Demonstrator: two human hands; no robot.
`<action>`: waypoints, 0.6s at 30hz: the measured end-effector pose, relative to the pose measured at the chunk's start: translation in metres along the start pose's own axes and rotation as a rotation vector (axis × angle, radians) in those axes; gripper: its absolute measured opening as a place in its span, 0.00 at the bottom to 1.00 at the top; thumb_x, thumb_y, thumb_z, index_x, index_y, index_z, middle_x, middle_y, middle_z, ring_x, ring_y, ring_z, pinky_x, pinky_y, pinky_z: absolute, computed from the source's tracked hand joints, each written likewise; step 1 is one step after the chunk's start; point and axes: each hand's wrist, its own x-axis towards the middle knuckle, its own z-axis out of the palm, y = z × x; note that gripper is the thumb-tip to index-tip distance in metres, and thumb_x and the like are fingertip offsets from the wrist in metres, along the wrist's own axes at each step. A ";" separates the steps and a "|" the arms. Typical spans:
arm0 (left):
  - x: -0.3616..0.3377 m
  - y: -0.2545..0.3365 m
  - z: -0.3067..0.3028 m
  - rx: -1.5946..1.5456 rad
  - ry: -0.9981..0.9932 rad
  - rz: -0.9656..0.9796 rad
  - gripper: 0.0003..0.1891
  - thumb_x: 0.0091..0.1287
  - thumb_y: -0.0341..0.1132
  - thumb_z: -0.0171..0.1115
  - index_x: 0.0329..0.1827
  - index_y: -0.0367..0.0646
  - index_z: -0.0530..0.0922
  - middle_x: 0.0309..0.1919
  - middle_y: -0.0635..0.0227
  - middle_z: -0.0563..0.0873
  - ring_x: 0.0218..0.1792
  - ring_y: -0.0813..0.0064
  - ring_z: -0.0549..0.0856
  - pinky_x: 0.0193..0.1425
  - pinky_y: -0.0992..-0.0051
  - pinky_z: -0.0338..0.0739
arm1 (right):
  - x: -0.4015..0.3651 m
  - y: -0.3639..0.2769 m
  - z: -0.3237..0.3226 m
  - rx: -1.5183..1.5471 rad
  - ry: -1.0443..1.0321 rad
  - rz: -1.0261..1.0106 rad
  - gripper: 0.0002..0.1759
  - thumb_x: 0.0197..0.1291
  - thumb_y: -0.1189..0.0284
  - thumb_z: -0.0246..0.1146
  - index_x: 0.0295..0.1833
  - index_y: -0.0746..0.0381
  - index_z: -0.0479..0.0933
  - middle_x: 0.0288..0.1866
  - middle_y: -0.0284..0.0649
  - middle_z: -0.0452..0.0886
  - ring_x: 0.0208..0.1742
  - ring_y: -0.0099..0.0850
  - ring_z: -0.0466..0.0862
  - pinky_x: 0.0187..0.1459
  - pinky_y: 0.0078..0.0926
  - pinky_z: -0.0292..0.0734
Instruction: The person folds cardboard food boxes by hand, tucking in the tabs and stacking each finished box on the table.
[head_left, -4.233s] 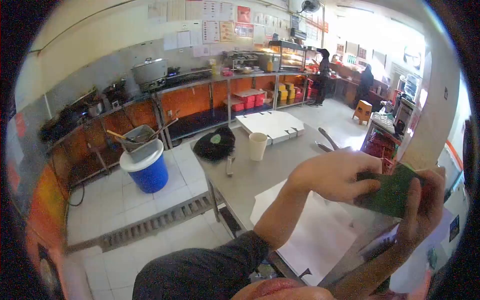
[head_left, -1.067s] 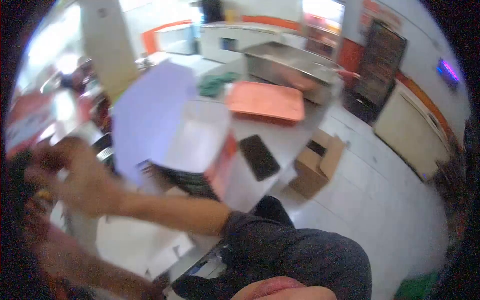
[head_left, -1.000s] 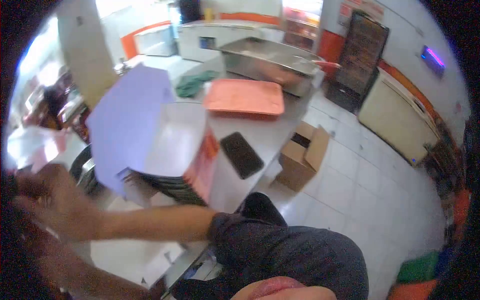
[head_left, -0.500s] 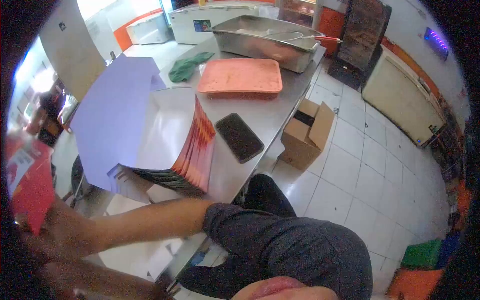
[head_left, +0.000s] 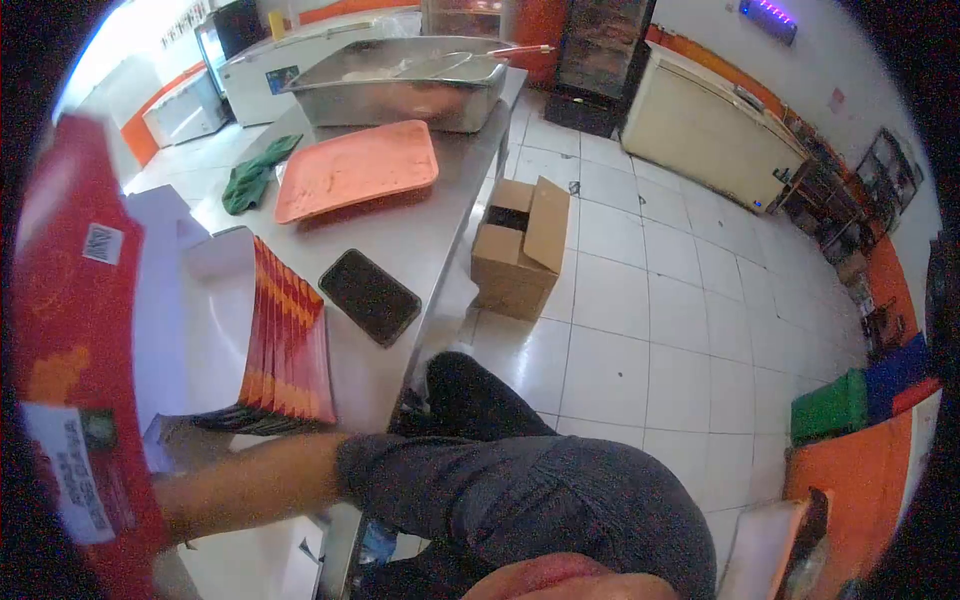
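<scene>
No words or numbers can be read here. The red box (head_left: 70,330) has a small white sticker (head_left: 103,243) near its top edge. It shows a dark square code, too blurry to make out. A bigger white label (head_left: 78,470) sits near the bottom edge of the box, and its dark print is smeared. A purple light sign (head_left: 770,17) glows on the far wall, but its letters cannot be told.
</scene>
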 end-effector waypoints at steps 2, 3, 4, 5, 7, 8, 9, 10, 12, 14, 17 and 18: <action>0.002 0.000 0.002 -0.015 0.000 -0.004 0.21 0.70 0.44 0.51 0.62 0.44 0.72 0.50 0.54 0.79 0.46 0.57 0.79 0.43 0.56 0.72 | 0.006 0.002 -0.001 -0.031 0.030 -0.024 0.32 0.49 0.64 0.61 0.61 0.62 0.66 0.53 0.50 0.70 0.51 0.45 0.71 0.57 0.44 0.61; 0.003 0.000 0.003 -0.023 0.000 -0.005 0.21 0.70 0.44 0.51 0.62 0.44 0.72 0.50 0.54 0.79 0.46 0.57 0.79 0.43 0.56 0.72 | 0.021 -0.004 -0.019 -0.046 0.046 -0.036 0.32 0.49 0.64 0.61 0.61 0.62 0.65 0.53 0.50 0.69 0.51 0.44 0.70 0.56 0.44 0.60; 0.006 0.000 0.003 -0.029 -0.001 -0.004 0.21 0.70 0.45 0.51 0.62 0.44 0.72 0.50 0.54 0.79 0.46 0.57 0.79 0.43 0.56 0.72 | 0.013 0.004 -0.003 -0.061 0.063 -0.045 0.33 0.48 0.64 0.61 0.62 0.62 0.65 0.53 0.50 0.69 0.51 0.44 0.70 0.56 0.44 0.60; 0.008 0.000 0.003 -0.034 -0.001 -0.004 0.21 0.70 0.45 0.51 0.62 0.44 0.72 0.50 0.54 0.79 0.45 0.57 0.79 0.42 0.56 0.72 | 0.019 0.007 -0.004 -0.075 0.080 -0.056 0.33 0.48 0.64 0.62 0.62 0.61 0.64 0.53 0.50 0.68 0.51 0.43 0.69 0.55 0.44 0.60; 0.013 -0.001 0.003 -0.042 -0.006 -0.002 0.22 0.71 0.45 0.51 0.62 0.44 0.72 0.50 0.53 0.79 0.45 0.58 0.79 0.41 0.56 0.72 | 0.034 -0.001 -0.019 -0.101 0.114 -0.071 0.35 0.47 0.65 0.62 0.63 0.61 0.63 0.53 0.50 0.66 0.50 0.43 0.68 0.53 0.43 0.59; 0.013 -0.002 0.002 -0.042 -0.010 -0.004 0.22 0.71 0.46 0.51 0.62 0.44 0.72 0.50 0.53 0.79 0.45 0.58 0.79 0.41 0.55 0.72 | 0.032 0.003 -0.012 -0.113 0.129 -0.076 0.35 0.47 0.65 0.62 0.64 0.61 0.63 0.53 0.49 0.66 0.50 0.42 0.67 0.53 0.43 0.59; 0.013 -0.004 0.001 -0.043 -0.015 -0.006 0.22 0.71 0.46 0.51 0.62 0.43 0.72 0.50 0.53 0.79 0.44 0.58 0.79 0.41 0.55 0.72 | 0.039 -0.001 -0.021 -0.124 0.141 -0.081 0.36 0.47 0.65 0.63 0.64 0.60 0.62 0.53 0.49 0.65 0.50 0.42 0.67 0.52 0.43 0.58; 0.011 -0.005 0.000 -0.044 -0.019 -0.011 0.22 0.71 0.46 0.51 0.62 0.43 0.72 0.50 0.53 0.78 0.44 0.58 0.79 0.40 0.55 0.72 | 0.042 -0.001 -0.022 -0.135 0.153 -0.087 0.37 0.46 0.66 0.63 0.64 0.60 0.62 0.53 0.49 0.64 0.49 0.41 0.66 0.51 0.43 0.58; 0.010 -0.009 -0.002 -0.048 -0.027 -0.019 0.22 0.71 0.47 0.50 0.63 0.43 0.72 0.50 0.53 0.78 0.44 0.58 0.79 0.40 0.55 0.72 | 0.038 0.007 -0.008 -0.158 0.177 -0.100 0.38 0.46 0.66 0.63 0.65 0.60 0.61 0.53 0.49 0.63 0.49 0.41 0.65 0.50 0.43 0.57; 0.009 -0.012 -0.005 -0.046 -0.033 -0.031 0.23 0.71 0.47 0.50 0.63 0.43 0.71 0.49 0.52 0.78 0.43 0.58 0.79 0.39 0.55 0.72 | 0.021 0.037 0.043 -0.176 0.197 -0.112 0.40 0.45 0.66 0.64 0.66 0.59 0.60 0.53 0.48 0.61 0.49 0.40 0.64 0.48 0.42 0.57; 0.006 -0.021 -0.012 -0.034 -0.036 -0.052 0.23 0.72 0.48 0.50 0.63 0.43 0.71 0.49 0.52 0.78 0.42 0.58 0.79 0.38 0.54 0.72 | 0.018 0.039 0.060 -0.191 0.228 -0.132 0.42 0.44 0.67 0.64 0.68 0.58 0.58 0.53 0.48 0.59 0.48 0.39 0.62 0.46 0.42 0.56; 0.007 -0.022 -0.021 -0.025 -0.035 -0.060 0.23 0.72 0.48 0.50 0.63 0.42 0.71 0.49 0.52 0.78 0.42 0.58 0.79 0.37 0.54 0.72 | 0.021 0.033 0.059 -0.190 0.239 -0.138 0.43 0.44 0.67 0.65 0.68 0.58 0.58 0.53 0.48 0.58 0.48 0.38 0.61 0.46 0.42 0.56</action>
